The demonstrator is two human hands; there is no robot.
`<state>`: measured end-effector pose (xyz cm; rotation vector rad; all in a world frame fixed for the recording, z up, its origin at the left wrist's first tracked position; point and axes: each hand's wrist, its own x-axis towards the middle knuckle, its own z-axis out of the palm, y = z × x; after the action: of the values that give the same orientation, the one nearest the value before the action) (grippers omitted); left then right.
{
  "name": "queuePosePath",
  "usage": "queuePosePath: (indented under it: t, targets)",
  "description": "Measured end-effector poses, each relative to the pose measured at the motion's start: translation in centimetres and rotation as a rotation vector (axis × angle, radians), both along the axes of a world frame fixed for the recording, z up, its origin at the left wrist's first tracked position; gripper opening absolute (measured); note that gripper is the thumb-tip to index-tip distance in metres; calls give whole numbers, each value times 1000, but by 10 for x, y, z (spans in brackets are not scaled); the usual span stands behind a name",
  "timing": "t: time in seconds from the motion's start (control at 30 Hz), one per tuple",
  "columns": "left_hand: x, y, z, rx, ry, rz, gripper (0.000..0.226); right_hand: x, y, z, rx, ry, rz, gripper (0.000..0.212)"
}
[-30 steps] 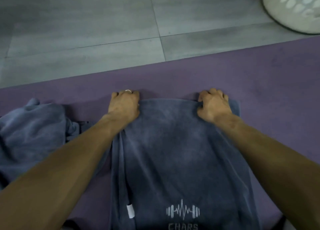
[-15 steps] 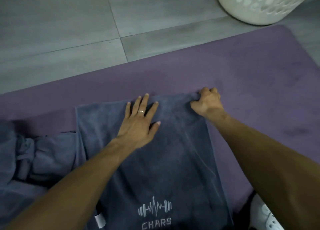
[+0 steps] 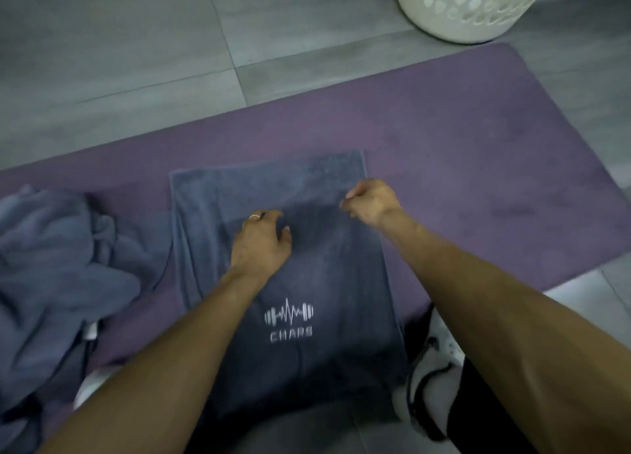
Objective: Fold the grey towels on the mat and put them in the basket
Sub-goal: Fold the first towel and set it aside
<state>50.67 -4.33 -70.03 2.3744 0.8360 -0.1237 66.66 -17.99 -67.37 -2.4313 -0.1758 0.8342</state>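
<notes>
A grey towel [image 3: 327,283] with a white dumbbell logo lies flat on the purple mat [image 3: 461,167], folded to a long strip that runs toward me. My left hand [image 3: 261,245] rests on its middle with the fingers loosely bent, and no fabric is bunched in it. My right hand [image 3: 372,202] hovers over the towel's far right part with the fingers curled in and nothing visibly held. The white perforated basket [image 3: 467,6] stands on the floor beyond the mat's far right corner.
A heap of crumpled grey towels [image 3: 58,266] lies on the mat to the left. Grey floor tiles [image 3: 136,61] lie beyond the mat. My white shoe [image 3: 433,368] shows at the towel's near right side.
My right hand let go of the towel's far right corner and drew back over the cloth. My left hand slid toward me and its fingers bent. The view shifted left and farther back.
</notes>
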Motion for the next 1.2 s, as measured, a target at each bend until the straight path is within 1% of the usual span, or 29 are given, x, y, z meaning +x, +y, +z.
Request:
queuePosePath:
  t: [0.07,0.17,0.27,0.33,0.4,0.47,0.5,0.57,0.63,0.67,0.7,0.73,0.8,0.83,0.9,0.93,1.0,1.03,1.1,1.13,1.2]
  targets:
    - [-39,-19,14,-54,-39,99,26,-43,-10,8,72,76,-15,28]
    - [-100,-44,28,-137,-86,242,16,-111,-30,9,137,169,-50,30]
    - [-160,-63,24,-178,-20,386,15,-173,-54,0,142,219,11,28]
    - [-195,-70,14,-164,47,417,14,-206,-70,-3,119,216,58,28]
    - [-225,-74,5,-161,150,425,20,-230,-84,-7,82,195,71,28]
    - [-247,-78,-1,-170,253,465,34,-248,-95,-9,23,193,97,29]
    - [-256,-79,-3,-162,269,481,40,-255,-99,-11,3,200,109,28]
    - [-267,-78,-5,-134,260,492,52,-265,-103,-15,-38,207,168,22]
    - [-272,-76,-4,-138,258,506,67,-273,-100,-15,-83,207,235,8]
    - [-271,-75,-2,-151,255,520,75,-278,-98,-15,-90,212,253,7]
    - [-269,-74,0,-160,260,532,80,-282,-95,-15,-92,220,268,9]
    - [-267,-73,1,-167,267,534,78,-287,-91,-14,-95,228,275,11]
    - [-264,-70,3,-179,282,529,55,-296,-84,-13,-88,225,289,9]
    - [-265,-68,3,-193,275,550,44,-300,-81,-14,-84,223,293,9]
    - [-273,-64,1,-219,217,652,33,-306,-79,-14,-94,213,311,12]
    - [-276,-62,-1,-216,174,693,32,-308,-79,-15,-106,201,326,14]
    - [-276,-61,-2,-203,94,686,31,-312,-81,-15,-117,189,337,14]
    - [-273,-61,-1,-213,92,650,37,-313,-81,-15,-119,194,342,14]
    - [-265,-61,0,-216,167,558,57,-315,-83,-16,-121,206,359,11]
    - [-262,-60,-1,-210,206,520,58,-315,-83,-17,-119,209,363,9]
    - [-263,-56,-5,-204,229,534,42,-315,-83,-18,-112,197,356,5]
